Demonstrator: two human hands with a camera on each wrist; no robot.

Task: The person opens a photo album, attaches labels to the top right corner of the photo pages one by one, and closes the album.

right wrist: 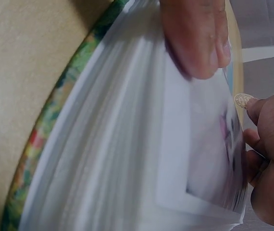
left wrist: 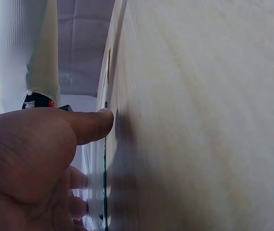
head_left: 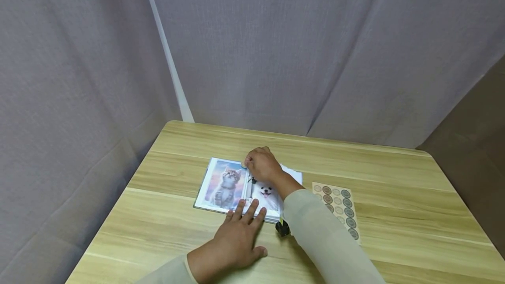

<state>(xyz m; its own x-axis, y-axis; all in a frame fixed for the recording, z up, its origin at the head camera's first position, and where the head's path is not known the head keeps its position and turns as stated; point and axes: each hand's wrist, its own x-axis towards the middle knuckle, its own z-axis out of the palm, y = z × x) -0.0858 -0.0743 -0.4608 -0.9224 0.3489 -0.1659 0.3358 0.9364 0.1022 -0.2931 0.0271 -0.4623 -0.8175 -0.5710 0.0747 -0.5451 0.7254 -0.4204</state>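
A photo album lies open on the wooden table, with a kitten picture on its left page and a white dog picture on its right page. My left hand has its fingers spread, and the fingertips rest on the album's lower edge near the spine. Reaching over the right page, my right hand pinches a small round sticker between thumb and finger, close over the top of the spine. The right forearm hides part of the right page.
A sheet of round stickers in several rows lies right of the album, partly under the right sleeve. A black device sits under the right wrist. Grey curtains hang behind the table.
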